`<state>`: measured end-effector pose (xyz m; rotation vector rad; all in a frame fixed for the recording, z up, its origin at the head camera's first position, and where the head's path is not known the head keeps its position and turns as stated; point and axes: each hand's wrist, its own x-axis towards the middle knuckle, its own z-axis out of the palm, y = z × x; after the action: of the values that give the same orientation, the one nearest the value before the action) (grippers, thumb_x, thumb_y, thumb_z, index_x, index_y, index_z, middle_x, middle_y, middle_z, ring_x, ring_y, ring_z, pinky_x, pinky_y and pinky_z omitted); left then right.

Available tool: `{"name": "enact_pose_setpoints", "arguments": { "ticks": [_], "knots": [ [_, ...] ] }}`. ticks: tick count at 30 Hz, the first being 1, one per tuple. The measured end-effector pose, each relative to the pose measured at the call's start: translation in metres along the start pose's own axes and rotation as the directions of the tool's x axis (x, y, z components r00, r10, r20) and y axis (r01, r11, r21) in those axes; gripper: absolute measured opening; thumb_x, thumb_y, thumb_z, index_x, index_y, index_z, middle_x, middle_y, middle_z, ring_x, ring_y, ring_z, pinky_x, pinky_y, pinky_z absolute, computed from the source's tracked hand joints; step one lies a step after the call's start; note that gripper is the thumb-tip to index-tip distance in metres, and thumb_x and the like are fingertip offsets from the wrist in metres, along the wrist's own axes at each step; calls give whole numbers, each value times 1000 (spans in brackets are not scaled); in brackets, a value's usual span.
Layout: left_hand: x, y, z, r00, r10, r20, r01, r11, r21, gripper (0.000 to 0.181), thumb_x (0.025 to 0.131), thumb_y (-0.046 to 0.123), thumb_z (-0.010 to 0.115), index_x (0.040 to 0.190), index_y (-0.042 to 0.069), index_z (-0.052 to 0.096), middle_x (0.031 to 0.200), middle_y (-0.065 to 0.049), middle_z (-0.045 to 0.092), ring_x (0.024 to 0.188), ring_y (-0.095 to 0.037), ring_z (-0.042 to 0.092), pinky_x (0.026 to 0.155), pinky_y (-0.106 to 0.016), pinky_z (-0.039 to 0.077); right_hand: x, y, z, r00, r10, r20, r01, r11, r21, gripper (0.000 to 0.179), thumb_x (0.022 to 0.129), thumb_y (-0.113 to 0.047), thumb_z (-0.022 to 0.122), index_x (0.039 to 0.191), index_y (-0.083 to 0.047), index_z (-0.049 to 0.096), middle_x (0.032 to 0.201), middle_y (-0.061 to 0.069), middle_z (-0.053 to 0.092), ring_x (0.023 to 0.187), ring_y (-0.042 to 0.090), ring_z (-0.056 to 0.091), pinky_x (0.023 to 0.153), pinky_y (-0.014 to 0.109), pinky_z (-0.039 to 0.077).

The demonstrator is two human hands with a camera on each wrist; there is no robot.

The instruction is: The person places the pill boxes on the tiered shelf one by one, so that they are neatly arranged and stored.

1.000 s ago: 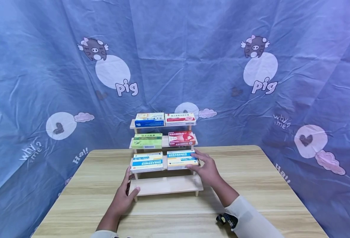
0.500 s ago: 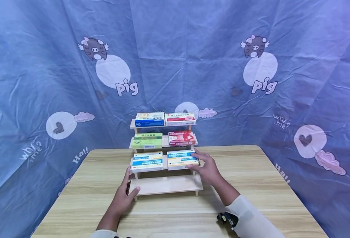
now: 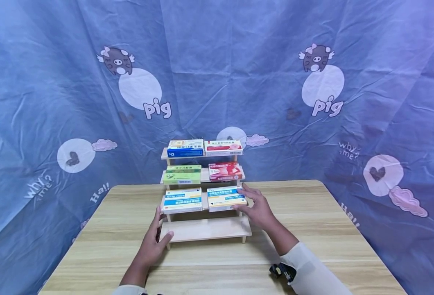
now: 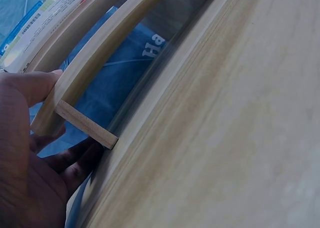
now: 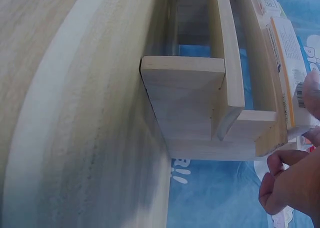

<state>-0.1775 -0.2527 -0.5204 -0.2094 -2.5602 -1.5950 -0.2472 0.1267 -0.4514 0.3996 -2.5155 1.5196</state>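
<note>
A four-tier wooden step rack [image 3: 206, 229] stands on the table. My left hand [image 3: 151, 243] grips the left end of its lowest step, thumb on top; the left wrist view shows the fingers [image 4: 80, 160] reaching around the end and beneath. With thumb and fingers my right hand [image 3: 259, 211] pinches the right end of a white-and-blue medicine box [image 3: 222, 197] on the second step up. In the right wrist view that box [image 5: 291, 71] lies along the step's edge, the other fingers curled below. A matching medicine box [image 3: 182, 200] lies to its left.
Above sit a green box [image 3: 182, 175] and a red box [image 3: 225, 171]. On the top tier are a blue-and-white box [image 3: 185, 148] and a white-and-red box [image 3: 223, 148]. The wooden table [image 3: 331, 246] ends before a blue printed curtain [image 3: 231, 82].
The medicine box in my right hand has shifted very slightly, its left front corner a touch nearer me. Both hands stay almost where they were.
</note>
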Motion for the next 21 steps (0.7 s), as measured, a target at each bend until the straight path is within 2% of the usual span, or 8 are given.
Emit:
{"name": "enact_pose_setpoints", "arguments": {
  "ticks": [3,6,9,12,14,16,19,21],
  "knots": [
    [-1,0,0,1000,0,-4,0,1000,-23,97,109,18,67,178,17,-2,179,-26,23,161,-53,34,127,-65,30,-2,2,-4,999,-27,18,27,1000,10,68,87,-13,91,150,-5,66,174,22,39,155,54,39,123,76,35],
    [-2,0,0,999,19,-28,-20,999,-31,97,109,16,67,178,15,-1,177,-29,25,154,-57,43,122,-59,42,-5,4,-6,999,-39,31,38,999,11,73,86,-15,92,153,-5,63,176,21,35,156,55,36,120,78,37],
    [-4,-1,-1,997,41,-63,-43,999,-17,97,108,14,67,178,15,0,173,-30,29,147,-58,52,113,-37,52,-6,6,-7,999,-28,17,27,1000,10,74,86,-15,93,153,-5,63,176,21,35,157,55,36,119,76,41],
    [-7,0,-4,996,32,-87,-32,999,1,97,108,15,68,178,21,1,172,-28,30,146,-57,54,106,-22,51,-8,10,-7,1000,-13,-15,13,1000,10,73,87,-13,92,153,-3,62,175,23,37,157,54,37,119,75,42],
    [-9,2,-5,995,9,-97,-9,1000,9,98,108,16,69,178,24,0,173,-27,29,148,-55,52,110,-26,52,-9,11,-8,999,-7,-34,7,1000,17,76,87,-10,92,154,-1,60,174,24,38,157,55,36,119,76,41],
    [-11,4,-7,995,-8,-103,9,1000,14,99,109,17,69,178,26,-1,174,-27,27,151,-55,50,115,-39,54,-10,13,-9,999,-3,-48,4,1000,21,79,87,-9,92,157,1,56,175,23,37,156,54,36,119,76,41],
    [-14,6,-10,993,-17,-118,19,1000,17,99,109,17,69,178,25,-1,175,-29,24,153,-56,46,119,-60,49,-13,16,-12,998,12,-60,-10,1000,20,83,87,-8,91,160,2,52,176,21,37,156,52,36,118,77,40],
    [-16,6,-11,991,-27,-129,33,999,40,100,108,21,70,178,26,-1,176,-29,22,154,-56,43,121,-67,44,-15,18,-14,998,21,-63,-20,1000,9,83,88,-9,91,160,2,51,176,20,37,155,50,38,117,76,41]
  ]
}}
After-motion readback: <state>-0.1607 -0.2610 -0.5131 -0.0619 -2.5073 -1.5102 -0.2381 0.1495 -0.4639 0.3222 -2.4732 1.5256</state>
